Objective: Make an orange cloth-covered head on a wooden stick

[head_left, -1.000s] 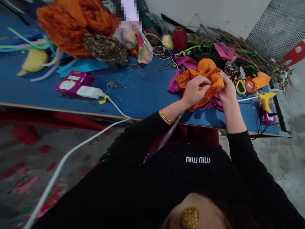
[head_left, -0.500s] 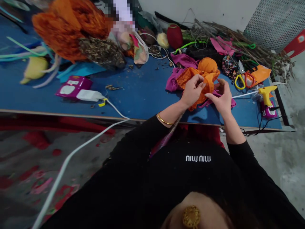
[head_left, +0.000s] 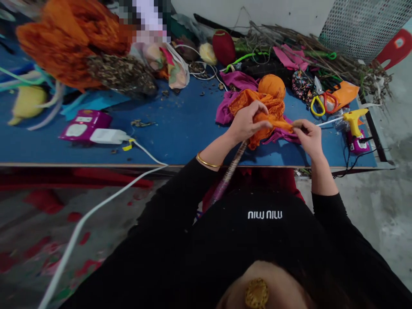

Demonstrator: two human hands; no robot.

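The left hand (head_left: 249, 123) and right hand (head_left: 308, 134) pinch the orange cloth (head_left: 277, 123), a strip stretched between them; the next move seems to need steady pinching

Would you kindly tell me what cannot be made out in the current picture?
Head view, part of the orange cloth: hidden by the left hand.
Head view, upper end of the wrapped stick: lost behind the orange cloth and left hand.
Head view, far end of the white cable: cut off by the bottom edge.
Head view, markings on the purple box: too small and blurred.
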